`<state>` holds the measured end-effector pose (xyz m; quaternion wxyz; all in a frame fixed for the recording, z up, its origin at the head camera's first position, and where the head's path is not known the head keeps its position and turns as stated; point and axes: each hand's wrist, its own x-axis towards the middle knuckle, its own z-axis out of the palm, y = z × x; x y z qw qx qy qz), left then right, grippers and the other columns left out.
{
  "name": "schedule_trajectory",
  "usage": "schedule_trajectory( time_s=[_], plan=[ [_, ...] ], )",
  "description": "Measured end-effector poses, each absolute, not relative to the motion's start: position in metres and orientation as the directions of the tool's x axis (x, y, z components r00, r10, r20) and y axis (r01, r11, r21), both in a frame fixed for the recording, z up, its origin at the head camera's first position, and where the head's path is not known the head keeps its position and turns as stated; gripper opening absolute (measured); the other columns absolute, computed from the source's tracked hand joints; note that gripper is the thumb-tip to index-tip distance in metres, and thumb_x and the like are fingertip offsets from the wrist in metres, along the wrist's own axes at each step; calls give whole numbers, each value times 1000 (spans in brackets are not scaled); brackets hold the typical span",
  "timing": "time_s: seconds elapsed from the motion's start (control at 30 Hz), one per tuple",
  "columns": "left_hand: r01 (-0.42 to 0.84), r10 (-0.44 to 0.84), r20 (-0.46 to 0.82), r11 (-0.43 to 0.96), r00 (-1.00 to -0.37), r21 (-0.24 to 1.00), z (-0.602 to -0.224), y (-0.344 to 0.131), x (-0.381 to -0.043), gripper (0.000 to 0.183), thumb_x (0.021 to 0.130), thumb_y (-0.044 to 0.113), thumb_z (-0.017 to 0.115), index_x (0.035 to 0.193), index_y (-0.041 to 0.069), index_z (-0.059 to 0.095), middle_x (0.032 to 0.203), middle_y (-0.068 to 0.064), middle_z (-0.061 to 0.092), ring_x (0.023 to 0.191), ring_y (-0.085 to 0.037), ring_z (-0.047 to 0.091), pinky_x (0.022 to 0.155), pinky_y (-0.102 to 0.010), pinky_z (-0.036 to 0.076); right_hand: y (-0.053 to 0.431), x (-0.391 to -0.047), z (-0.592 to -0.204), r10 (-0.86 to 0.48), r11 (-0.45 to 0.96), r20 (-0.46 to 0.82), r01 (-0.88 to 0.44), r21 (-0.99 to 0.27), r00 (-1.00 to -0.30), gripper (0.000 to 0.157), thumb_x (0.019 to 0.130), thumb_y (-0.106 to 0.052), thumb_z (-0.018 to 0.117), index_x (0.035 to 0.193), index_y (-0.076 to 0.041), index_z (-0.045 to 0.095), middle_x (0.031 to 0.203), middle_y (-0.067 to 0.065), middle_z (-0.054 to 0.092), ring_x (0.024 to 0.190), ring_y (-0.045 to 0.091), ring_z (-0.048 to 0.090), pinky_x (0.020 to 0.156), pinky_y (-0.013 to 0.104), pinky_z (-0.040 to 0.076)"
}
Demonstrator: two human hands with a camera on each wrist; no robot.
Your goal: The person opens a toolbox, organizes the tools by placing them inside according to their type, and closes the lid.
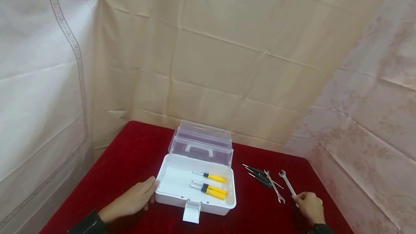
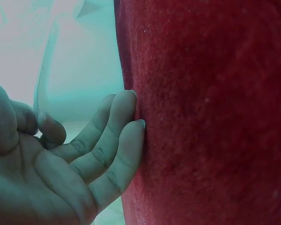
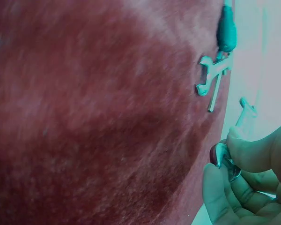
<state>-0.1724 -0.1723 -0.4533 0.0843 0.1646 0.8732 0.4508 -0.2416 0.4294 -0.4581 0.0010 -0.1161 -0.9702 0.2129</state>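
My left hand (image 1: 136, 195) is at the left front corner of an open white toolbox (image 1: 175, 201), its thumb and index finger pinching the rim. In the left wrist view the other fingers (image 2: 107, 136) lie loosely bent along the box's outer wall. Three yellow-handled screwdrivers (image 1: 214, 193) lie inside, toward the right. Over at the right, my right hand (image 1: 310, 207) pinches the near end of an open-end wrench (image 1: 287, 183) between thumb and fingers. Beside it lies a second wrench (image 1: 274, 186), partly across several black-handled tools (image 1: 261, 178).
The toolbox's clear lid (image 1: 201, 142) leans back, and its white latch (image 1: 191, 212) hangs down in front. Red cloth (image 1: 136, 147) covers the table. Cloth curtains (image 1: 208, 64) stand behind the table and along both sides.
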Motion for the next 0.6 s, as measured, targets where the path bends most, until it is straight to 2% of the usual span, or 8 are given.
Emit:
schedule_trajectory(
  time_s=[0.13, 0.3, 0.6],
  plan=[
    [213, 369, 1, 535, -930, 817, -453, -173, -173, 33, 108, 40, 33, 97, 12, 47, 73, -2, 57, 55, -19, 55, 52, -30, 44, 429, -241, -456, 254, 868, -18, 236, -437, -967, 36, 92, -36, 65, 94, -1, 71, 72, -1, 63, 66, 17, 57, 61, 39, 43],
    [213, 365, 1, 541, -931, 814, -453, -173, -173, 35, 107, 41, 33, 96, 12, 48, 73, -2, 57, 55, -19, 55, 52, -30, 43, 425, -240, -455, 245, 874, 18, 212, -438, -969, 33, 91, -35, 67, 93, -2, 71, 72, -1, 65, 63, 13, 58, 60, 36, 42],
    [215, 367, 6, 531, -930, 820, -456, -174, -174, 35, 107, 42, 33, 96, 12, 48, 73, -2, 57, 55, -18, 55, 51, -30, 43, 417, -238, -453, 225, 879, 23, 193, -437, -974, 34, 90, -35, 67, 94, -2, 72, 76, 1, 66, 67, 15, 58, 60, 35, 43]
  ],
)
